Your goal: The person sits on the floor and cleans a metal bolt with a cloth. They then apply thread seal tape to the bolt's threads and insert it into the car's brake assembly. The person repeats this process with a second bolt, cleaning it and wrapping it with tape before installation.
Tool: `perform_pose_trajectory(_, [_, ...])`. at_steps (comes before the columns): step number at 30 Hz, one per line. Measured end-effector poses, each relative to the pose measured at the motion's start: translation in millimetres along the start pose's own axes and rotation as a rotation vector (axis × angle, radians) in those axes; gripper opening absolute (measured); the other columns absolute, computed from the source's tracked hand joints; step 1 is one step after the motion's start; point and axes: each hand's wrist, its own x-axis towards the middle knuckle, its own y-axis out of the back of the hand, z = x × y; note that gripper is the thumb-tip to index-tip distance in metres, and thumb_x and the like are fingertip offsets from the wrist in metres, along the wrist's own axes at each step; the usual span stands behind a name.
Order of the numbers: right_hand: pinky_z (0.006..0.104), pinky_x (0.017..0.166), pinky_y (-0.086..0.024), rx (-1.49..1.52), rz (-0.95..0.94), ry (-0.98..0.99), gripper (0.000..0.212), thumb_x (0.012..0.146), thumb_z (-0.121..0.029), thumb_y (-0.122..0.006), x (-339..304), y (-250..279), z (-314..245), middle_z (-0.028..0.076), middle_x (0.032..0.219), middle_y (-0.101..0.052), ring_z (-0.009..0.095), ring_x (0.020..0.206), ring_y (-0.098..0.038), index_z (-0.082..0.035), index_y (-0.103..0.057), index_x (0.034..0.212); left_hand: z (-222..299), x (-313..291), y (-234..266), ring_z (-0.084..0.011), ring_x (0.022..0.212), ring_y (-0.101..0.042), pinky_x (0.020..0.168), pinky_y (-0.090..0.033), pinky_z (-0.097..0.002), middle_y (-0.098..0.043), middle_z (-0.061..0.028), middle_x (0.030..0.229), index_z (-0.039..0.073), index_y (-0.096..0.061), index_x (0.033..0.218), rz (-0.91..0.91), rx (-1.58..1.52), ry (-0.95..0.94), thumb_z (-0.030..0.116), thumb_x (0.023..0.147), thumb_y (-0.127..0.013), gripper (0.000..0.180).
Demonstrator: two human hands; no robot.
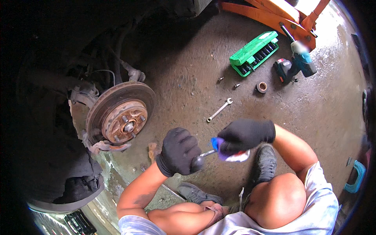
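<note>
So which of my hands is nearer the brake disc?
Your left. The left hand is to the right of the brake disc and a little lower in the view; the right hand is farther right, beyond the left.

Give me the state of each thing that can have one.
Green plastic rectangular socket case: open, black sockets inside.
Round, rusty metal brake disc: exposed, no wheel mounted.
Blue cordless power tool: battery attached.
Silver combination wrench: on the floor.
Thin silver metal rod: gripped in black-gloved left hand.
Blue-purple-white cloth: crumpled in black-gloved right hand.
</note>
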Motion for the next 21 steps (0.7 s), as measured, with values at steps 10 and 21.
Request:
perform_pose_trajectory(10, [0.0519,0.062,-0.050,-0.160,0.344,-0.153,0.037,0.094,-0.038,-0.052,19.9,-14.9,-60.6,0.023,0.078,-0.065,0.043,0.070,-0.064,-0.006,-0.066,0.085,-7.7,6.0,2.2,-0.0241,0.065,-0.054,0.059,-0.045,-0.0389,-0.053,-0.0031,0.070,0.015,-0.056,0.066,0.049,0.196,-0.195,0.032,0.050,-0.060,0.025])
perform_pose_trajectory(21, [0.0496,0.072,-0.054,-0.452,0.718,-1.179,0.034,0.092,-0.037,-0.055,-88.1,40.7,114.4,0.017,0.072,-0.070,0.040,0.073,-0.070,-0.008,-0.067,0.103,-20.0,-10.5,-17.3,-0.0106,0.054,-0.047,0.054,-0.047,-0.0298,-0.047,-0.0013,0.065,0.009,-0.050,0.075,0.334,-0.877,1.221,0.056,0.102,-0.039,0.055])
